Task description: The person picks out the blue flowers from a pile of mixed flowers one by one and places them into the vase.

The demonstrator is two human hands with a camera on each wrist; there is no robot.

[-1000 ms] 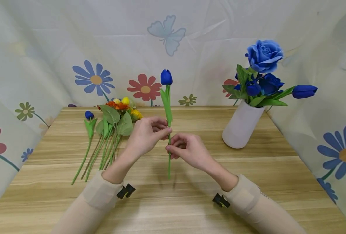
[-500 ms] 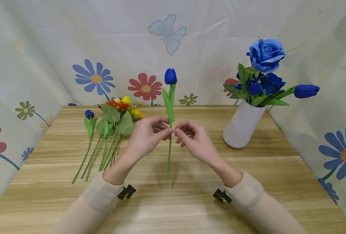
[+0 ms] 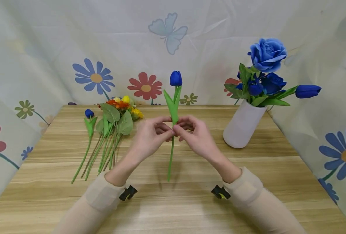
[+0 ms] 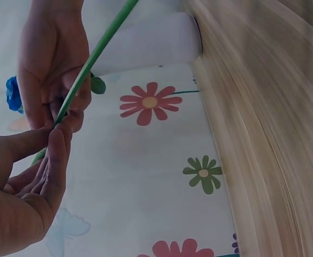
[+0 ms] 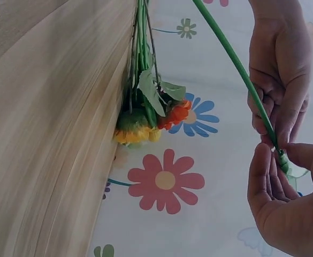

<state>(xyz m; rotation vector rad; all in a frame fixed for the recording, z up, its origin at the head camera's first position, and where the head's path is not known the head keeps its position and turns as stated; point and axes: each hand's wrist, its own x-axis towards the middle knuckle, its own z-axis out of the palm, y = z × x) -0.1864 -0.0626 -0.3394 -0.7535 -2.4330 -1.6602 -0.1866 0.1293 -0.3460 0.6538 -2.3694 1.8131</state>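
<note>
A single blue tulip (image 3: 176,78) with green leaves stands nearly upright over the middle of the table. Its green stem (image 4: 94,59) passes between the fingertips of both hands. The left hand (image 3: 149,136) pinches the stem just under the leaves. Opposite it, the right hand (image 3: 198,138) pinches at the leaf base, its thumb almost meeting the left thumb. In the right wrist view, the right hand's fingers (image 5: 260,171) curl around the stem where the leaves begin. Below both hands the lower stem hangs bare.
A white vase (image 3: 243,125) stands at the right, holding blue roses (image 3: 268,55) and a sideways-leaning blue tulip (image 3: 307,91). On the left of the wooden table (image 3: 173,211) lie another blue tulip (image 3: 89,113) and a bunch of orange and yellow flowers (image 3: 118,104). A printed curtain surrounds the table.
The right hand has left the lower stem, moved up and taken hold at the leaf base. The tulip has shifted slightly right and its leaves have turned; the left hand keeps its pinch.
</note>
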